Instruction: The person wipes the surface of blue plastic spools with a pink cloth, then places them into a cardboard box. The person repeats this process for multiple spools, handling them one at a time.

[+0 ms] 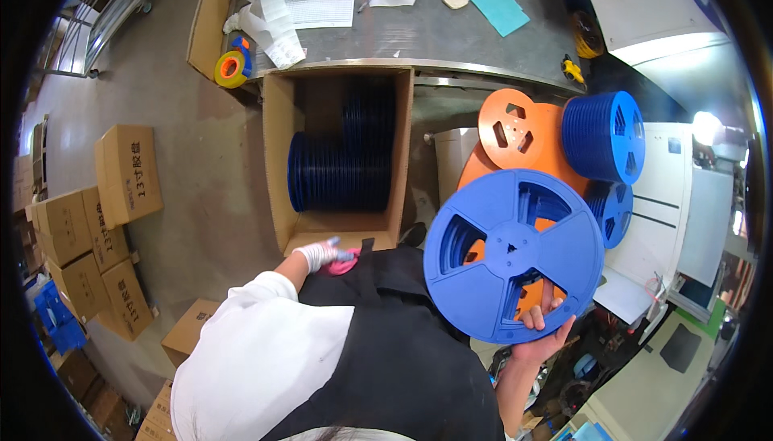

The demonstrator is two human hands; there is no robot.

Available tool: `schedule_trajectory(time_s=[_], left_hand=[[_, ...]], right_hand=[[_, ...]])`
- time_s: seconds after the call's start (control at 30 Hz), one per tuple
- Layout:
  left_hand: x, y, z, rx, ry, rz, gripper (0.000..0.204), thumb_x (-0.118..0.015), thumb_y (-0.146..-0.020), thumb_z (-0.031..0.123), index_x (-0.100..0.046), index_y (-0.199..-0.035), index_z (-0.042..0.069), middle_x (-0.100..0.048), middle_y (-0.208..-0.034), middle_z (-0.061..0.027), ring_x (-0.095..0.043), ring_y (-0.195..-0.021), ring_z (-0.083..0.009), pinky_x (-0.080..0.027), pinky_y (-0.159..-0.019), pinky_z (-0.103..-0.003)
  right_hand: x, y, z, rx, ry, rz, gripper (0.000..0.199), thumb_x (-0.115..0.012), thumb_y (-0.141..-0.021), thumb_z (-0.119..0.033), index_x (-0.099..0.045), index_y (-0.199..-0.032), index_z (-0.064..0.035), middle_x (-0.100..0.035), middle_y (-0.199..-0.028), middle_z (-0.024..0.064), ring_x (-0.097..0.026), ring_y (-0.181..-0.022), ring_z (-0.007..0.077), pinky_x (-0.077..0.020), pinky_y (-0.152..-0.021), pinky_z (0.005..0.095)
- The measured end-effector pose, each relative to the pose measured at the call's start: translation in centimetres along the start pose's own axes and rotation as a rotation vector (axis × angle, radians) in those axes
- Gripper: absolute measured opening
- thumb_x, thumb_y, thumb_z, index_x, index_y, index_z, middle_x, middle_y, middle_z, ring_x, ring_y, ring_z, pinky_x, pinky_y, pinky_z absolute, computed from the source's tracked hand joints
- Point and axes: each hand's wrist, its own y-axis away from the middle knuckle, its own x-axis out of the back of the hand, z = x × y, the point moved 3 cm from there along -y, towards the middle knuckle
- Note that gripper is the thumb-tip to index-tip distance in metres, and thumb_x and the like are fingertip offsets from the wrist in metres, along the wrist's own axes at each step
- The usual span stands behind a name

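My right hand (541,330) grips a stack of large blue plastic reels (509,256) at its lower right, with fingers curled through a cut-out in the front flange. The reels are held up at my right side and partly hide orange ones behind. Near my waist, my left hand (324,254) wears a whitish covering, its fingers stretched out beside a pink object (345,264) whose kind I cannot make out. Just beyond that hand stands an open cardboard box (278,151). Inside it lie dark blue reels (342,171) in rows, with the far part in shadow.
A grey worktable (386,38) runs beyond the box, carrying papers, a tape dispenser (233,64) and a teal sheet (493,4). Orange reels (509,128) and more blue reels (616,136) are stacked at right. Several closed cartons (129,171) stand on the left floor, near a wire cart (109,14).
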Motion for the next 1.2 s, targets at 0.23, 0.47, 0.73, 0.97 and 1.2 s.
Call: schedule_trajectory(time_s=[0.23, 0.47, 0.73, 0.97, 1.2], left_hand=[[1.6, -0.2, -4.1, -0.043, 0.215, 0.142, 0.034, -0.071, -0.086, 0.021, -0.067, -0.115, 0.005, -0.067, -0.103, -0.0031, -0.065, -0.087, -0.0204, -0.053, -0.079, -0.037], [5.5, 2.5, 6.8, -0.680, 0.688, 0.247, 0.046, -0.064, -0.092, 0.016, -0.053, -0.134, 0.002, -0.062, -0.122, -0.0062, -0.060, -0.112, -0.0186, -0.046, -0.101, -0.033], [-2.8, 16.5, 20.1, -1.055, 0.229, 0.506, 0.039, -0.063, -0.093, 0.009, -0.056, -0.130, 0.000, -0.064, -0.115, -0.0062, -0.058, -0.104, -0.0124, -0.046, -0.095, -0.026], [-17.2, 21.5, 26.2, -1.481, -0.921, 0.531, 0.056, -0.062, -0.077, 0.007, -0.054, -0.132, 0.005, -0.052, -0.138, -0.0209, -0.047, -0.130, -0.0397, -0.036, -0.110, -0.049], [-16.2, 22.1, 17.8, -1.594, -1.260, -0.006, 0.045, -0.065, -0.080, 0.013, -0.061, -0.125, 0.009, -0.056, -0.136, -0.0112, -0.050, -0.131, -0.0303, -0.045, -0.104, -0.043]], right_hand=[[1.7, 0.3, 0.7, -0.073, -0.179, -0.133, 0.039, -0.054, -0.097, -0.042, -0.053, -0.106, -0.0039, -0.033, -0.153, 0.0227, -0.049, -0.054, 0.0076, -0.0383, -0.052, 0.0237], [1.1, -0.4, 0.6, -0.052, -0.232, -0.255, 0.042, -0.058, -0.095, -0.043, -0.055, -0.103, -0.0028, -0.036, -0.152, 0.0210, -0.048, -0.049, 0.0062, -0.0373, -0.049, 0.0227], [-0.4, -0.4, 1.3, -0.044, -0.290, -0.278, 0.041, -0.058, -0.095, -0.042, -0.055, -0.104, -0.0027, -0.034, -0.154, 0.0203, -0.047, -0.050, 0.0056, -0.0393, -0.050, 0.0222], [-1.4, 1.9, 3.3, -0.193, -0.318, -0.275, 0.039, -0.058, -0.096, -0.040, -0.051, -0.103, -0.0021, -0.029, -0.155, 0.0228, -0.046, -0.050, 0.0056, -0.0396, -0.051, 0.0228], [0.8, 2.9, 3.5, -0.240, -0.311, -0.137, 0.041, -0.058, -0.096, -0.043, -0.051, -0.102, -0.0028, -0.029, -0.155, 0.0247, -0.044, -0.050, 0.0051, -0.0387, -0.052, 0.0236]])
